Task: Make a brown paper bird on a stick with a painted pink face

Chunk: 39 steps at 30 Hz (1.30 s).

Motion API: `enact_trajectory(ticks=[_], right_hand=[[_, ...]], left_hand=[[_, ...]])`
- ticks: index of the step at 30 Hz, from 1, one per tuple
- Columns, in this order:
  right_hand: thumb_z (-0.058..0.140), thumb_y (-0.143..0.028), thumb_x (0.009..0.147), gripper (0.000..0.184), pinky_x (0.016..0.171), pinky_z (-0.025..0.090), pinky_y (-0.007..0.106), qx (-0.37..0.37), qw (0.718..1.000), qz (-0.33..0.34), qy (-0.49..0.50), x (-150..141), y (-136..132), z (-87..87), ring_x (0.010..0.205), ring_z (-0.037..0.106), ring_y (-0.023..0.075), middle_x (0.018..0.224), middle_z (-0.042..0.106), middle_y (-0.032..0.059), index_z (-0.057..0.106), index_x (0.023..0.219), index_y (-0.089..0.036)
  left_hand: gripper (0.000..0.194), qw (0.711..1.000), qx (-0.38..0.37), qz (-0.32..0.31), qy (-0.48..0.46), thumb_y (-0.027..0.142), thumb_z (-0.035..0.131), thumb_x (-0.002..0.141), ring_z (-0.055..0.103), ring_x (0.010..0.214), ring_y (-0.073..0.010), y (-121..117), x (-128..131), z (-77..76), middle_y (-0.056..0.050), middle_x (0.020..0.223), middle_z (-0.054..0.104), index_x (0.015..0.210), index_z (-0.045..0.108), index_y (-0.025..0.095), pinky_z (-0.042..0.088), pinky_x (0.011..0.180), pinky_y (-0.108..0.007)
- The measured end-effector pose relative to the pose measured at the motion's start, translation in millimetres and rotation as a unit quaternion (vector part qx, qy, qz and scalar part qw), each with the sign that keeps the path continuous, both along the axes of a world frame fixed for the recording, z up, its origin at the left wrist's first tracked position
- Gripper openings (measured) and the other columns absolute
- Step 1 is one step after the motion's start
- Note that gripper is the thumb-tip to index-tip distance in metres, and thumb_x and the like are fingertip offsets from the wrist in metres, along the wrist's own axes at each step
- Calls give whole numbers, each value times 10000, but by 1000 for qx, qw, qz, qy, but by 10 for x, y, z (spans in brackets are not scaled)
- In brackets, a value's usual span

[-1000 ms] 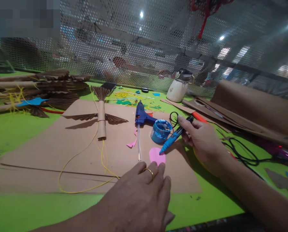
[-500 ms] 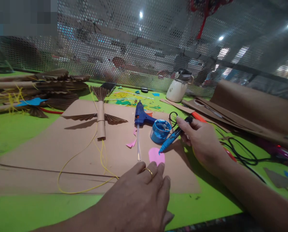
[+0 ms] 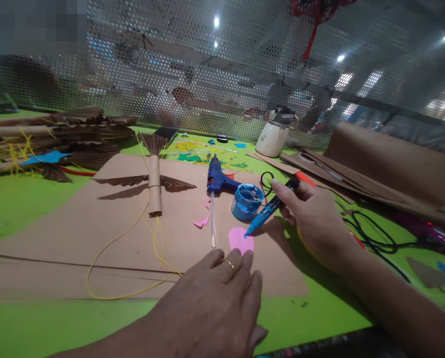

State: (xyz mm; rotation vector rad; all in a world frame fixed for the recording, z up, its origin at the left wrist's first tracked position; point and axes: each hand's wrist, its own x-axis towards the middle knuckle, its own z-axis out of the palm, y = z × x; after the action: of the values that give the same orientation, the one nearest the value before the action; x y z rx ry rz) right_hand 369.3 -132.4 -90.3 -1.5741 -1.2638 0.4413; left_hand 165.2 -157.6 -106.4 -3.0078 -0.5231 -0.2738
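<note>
My right hand (image 3: 313, 219) grips a blue marker (image 3: 265, 214) with a black end, held at a slant. Its tip touches a pink paper cutout (image 3: 240, 237), where a small blue mark shows. With fingers stretched out, my left hand (image 3: 217, 298) lies flat, its fingertips on the near edge of the cutout. Behind the marker stands an uncapped blue paint pot (image 3: 246, 201), smeared around the rim. A dark blue glue gun (image 3: 217, 176) with a clear glue stick lies beside the pot. All of these rest on a brown paper sheet (image 3: 73, 228).
A bird-like figure of rolled brown paper (image 3: 155, 186) with pleated wings and yellow string lies left. More paper figures (image 3: 58, 129) are piled farther left. A white jar (image 3: 273, 134) stands at the back. Brown sheets (image 3: 375, 169) and a black cable (image 3: 382, 238) are at right.
</note>
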Motion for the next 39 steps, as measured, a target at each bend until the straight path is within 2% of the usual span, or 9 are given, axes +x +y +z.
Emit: enact_trajectory(ticks=[7,11,14,19,27,33,39], right_hand=[[600,-543,739,439,386,248,236,-5,1000,0,2,2,-4,14,383,369,81,423,463,-28,501,505,-186],[587,-543,750,434,390,251,238,-8,1000,14,3,4,-8,13,389,366,82,430,462,-30,502,515,-188],[585,-534,756,431,387,249,238,-5,1000,14,8,-6,-9,21,384,359,80,425,458,-32,497,514,-189],[589,-534,751,436,385,259,234,1,1000,17,12,-6,-4,17,384,363,81,422,457,-32,495,508,-185],[595,-509,761,423,384,270,222,8,1000,6,-2,-13,-5,14,386,380,75,425,472,-27,509,507,-181],[598,-505,763,424,381,266,218,5,1000,14,-5,-20,-11,23,389,375,69,432,468,-31,500,513,-177],[592,-498,770,415,372,264,215,6,1000,8,2,-17,-7,18,387,372,68,435,463,-32,495,528,-176]], left_hand=[[398,1000,5,-16,-15,352,436,888,537,1093,-296,28,6,-43,-172,1220,573,1174,555,102,421,865,-410],[380,1000,12,5,-6,325,438,890,521,1113,-303,23,8,-36,-178,1237,558,1167,559,95,408,885,-423],[380,1000,3,-15,-6,337,434,889,530,1103,-293,31,10,-20,-169,1226,569,1160,563,104,420,866,-405],[361,1000,-10,13,-2,312,432,892,505,1140,-295,5,17,8,-175,1255,545,1150,565,99,391,911,-425],[412,1000,1,-28,-11,356,426,880,535,1101,-308,67,6,-40,-177,1223,571,1174,561,101,427,864,-421],[384,1000,-10,3,10,327,438,885,511,1133,-304,17,13,25,-176,1257,545,1162,564,92,406,906,-431],[386,1000,-8,-2,9,317,420,897,504,1141,-314,28,35,31,-181,1267,535,1174,554,84,412,897,-440]])
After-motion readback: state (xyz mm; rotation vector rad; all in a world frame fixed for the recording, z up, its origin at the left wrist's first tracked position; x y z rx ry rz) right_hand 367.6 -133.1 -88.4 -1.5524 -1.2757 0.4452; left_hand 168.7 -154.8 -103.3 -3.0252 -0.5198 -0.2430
